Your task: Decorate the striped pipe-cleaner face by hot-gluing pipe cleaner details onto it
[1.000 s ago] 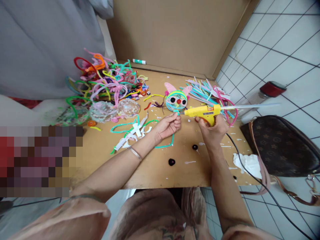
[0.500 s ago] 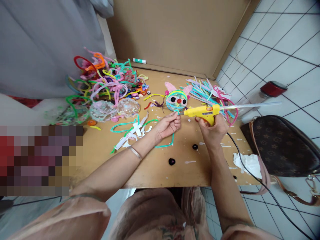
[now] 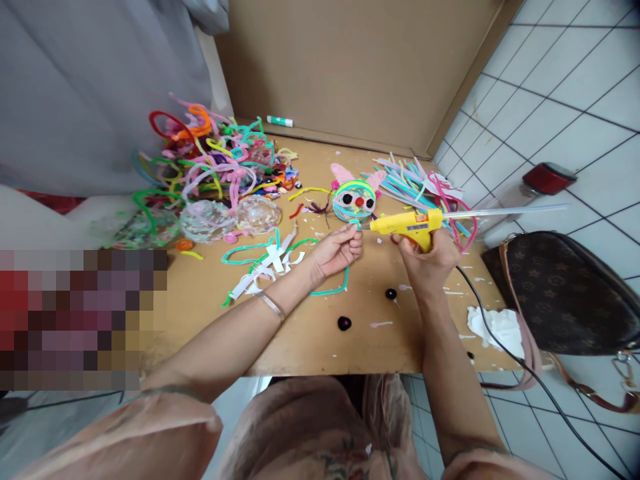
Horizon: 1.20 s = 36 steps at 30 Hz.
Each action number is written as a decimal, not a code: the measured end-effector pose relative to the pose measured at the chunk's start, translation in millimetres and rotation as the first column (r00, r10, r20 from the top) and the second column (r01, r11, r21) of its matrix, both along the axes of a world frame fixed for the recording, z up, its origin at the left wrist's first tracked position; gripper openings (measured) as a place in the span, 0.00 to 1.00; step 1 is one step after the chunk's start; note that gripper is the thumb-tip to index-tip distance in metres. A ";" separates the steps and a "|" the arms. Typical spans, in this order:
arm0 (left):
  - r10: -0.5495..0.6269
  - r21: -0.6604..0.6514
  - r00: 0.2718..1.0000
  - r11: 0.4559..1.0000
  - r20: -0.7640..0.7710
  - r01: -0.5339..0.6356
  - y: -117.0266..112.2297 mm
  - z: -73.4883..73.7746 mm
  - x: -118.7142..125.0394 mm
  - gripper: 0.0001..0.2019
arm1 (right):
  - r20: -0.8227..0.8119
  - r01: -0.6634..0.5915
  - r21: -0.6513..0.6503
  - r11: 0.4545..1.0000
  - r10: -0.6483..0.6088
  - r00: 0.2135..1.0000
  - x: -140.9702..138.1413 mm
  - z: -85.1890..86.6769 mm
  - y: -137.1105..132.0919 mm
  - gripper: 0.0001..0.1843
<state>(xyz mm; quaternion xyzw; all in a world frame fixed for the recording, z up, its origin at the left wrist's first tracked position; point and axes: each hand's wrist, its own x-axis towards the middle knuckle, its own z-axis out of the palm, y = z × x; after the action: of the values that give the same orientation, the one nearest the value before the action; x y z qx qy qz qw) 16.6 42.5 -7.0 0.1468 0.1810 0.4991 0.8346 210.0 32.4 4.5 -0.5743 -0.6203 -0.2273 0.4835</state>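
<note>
My left hand pinches the end of a teal pipe cleaner that trails down over the wooden table. My right hand grips a yellow hot glue gun. Its nozzle points left and meets the pinched tip. A clear glue stick juts out of the gun's back to the right. Just behind the hands lies a round pipe-cleaner face with pink ears, black eyes and a red nose.
A tangled heap of coloured pipe cleaners fills the table's left rear, a straight bundle lies at the right rear. White paper scraps, black pompoms, a brown handbag, a red-lidded jar and the gun's black cord surround the work.
Almost nothing has moved. Both hands keep their hold, and the glue gun's nozzle stays at the pipe cleaner tip; the view has shifted very slightly.
</note>
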 end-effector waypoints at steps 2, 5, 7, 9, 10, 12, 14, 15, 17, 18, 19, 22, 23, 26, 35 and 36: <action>0.001 0.003 1.000 1.000 0.004 -0.001 0.3 -0.2 -0.5 0.11 | -0.016 -0.008 -0.029 1.000 0.007 1.000 -1.5 1.1 -1.2 0.11; 0.019 0.006 1.000 1.000 -0.007 -0.019 2.0 -1.3 -1.6 0.11 | -0.117 -0.015 -0.078 0.997 0.006 0.993 -0.7 3.9 -1.7 0.13; 0.063 0.013 0.997 0.998 -0.054 -0.062 3.2 -2.1 -1.6 0.11 | -0.216 0.028 -0.108 0.994 -0.051 0.975 5.0 4.6 0.9 0.14; 0.140 0.048 0.979 0.990 -0.149 -0.135 3.7 -2.8 -0.7 0.11 | -0.280 0.104 -0.158 0.982 -0.146 0.949 16.4 2.2 6.0 0.16; 0.198 0.086 0.956 0.979 -0.215 -0.184 3.7 -3.1 0.0 0.11 | -0.289 0.133 -0.192 0.972 -0.185 0.939 23.9 -0.5 9.1 0.17; 0.350 0.211 0.864 0.934 -0.363 -0.289 3.2 -3.8 1.2 0.10 | -0.284 0.164 -0.256 0.953 -0.237 0.929 40.8 -8.2 14.5 0.19; 0.506 0.372 0.717 0.857 -0.479 -0.356 3.2 -4.4 1.6 0.08 | -0.297 0.186 -0.347 0.919 -0.296 0.908 56.9 -17.2 17.0 0.21; 0.566 0.443 0.643 0.819 -0.516 -0.365 3.6 -4.7 1.4 0.07 | -0.299 0.197 -0.400 0.895 -0.331 0.895 63.5 -21.2 16.7 0.22; 0.640 0.541 0.517 0.764 -0.569 -0.350 5.7 -5.5 -0.1 0.06 | -0.252 0.222 -0.542 0.811 -0.409 0.877 72.4 -27.1 13.2 0.22; 0.662 0.577 0.464 0.746 -0.589 -0.332 7.2 -6.1 -1.2 0.06 | -0.213 0.232 -0.609 0.759 -0.438 0.873 74.5 -28.8 10.2 0.22; 0.681 0.611 0.414 0.729 -0.604 -0.309 8.8 -7.1 -2.5 0.06 | -0.170 0.243 -0.663 0.708 -0.458 0.872 75.1 -29.6 6.7 0.22; 0.748 0.723 0.281 0.659 -0.601 -0.207 13.7 -10.7 -7.4 0.06 | -0.030 0.326 -0.704 0.630 -0.486 0.874 68.3 -28.6 -5.7 0.23; 0.775 0.761 0.242 0.627 -0.584 -0.168 15.1 -11.9 -9.0 0.06 | 0.016 0.368 -0.676 0.638 -0.487 0.873 63.7 -27.0 -9.8 0.25; 0.847 0.852 0.150 0.521 -0.510 -0.052 20.4 -12.9 -12.9 0.08 | 0.097 0.417 -0.492 0.765 -0.427 0.899 43.4 -16.5 -16.0 0.26; 0.954 0.945 0.016 0.295 -0.300 0.143 44.2 -12.4 -17.4 0.11 | -0.147 -0.342 -0.206 0.917 0.317 0.937 -44.4 27.5 45.2 0.10; 0.956 0.946 0.006 0.289 -0.293 0.145 45.2 -14.0 -18.8 0.11 | -0.159 -0.372 -0.216 0.903 0.344 0.926 -49.6 25.5 50.6 0.09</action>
<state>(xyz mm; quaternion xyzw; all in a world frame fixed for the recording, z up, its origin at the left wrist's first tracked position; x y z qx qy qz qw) -2.2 87.6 -21.0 0.6938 0.4194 0.5792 0.0852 160.4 83.0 29.9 -0.5174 -0.7089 -0.0231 0.4789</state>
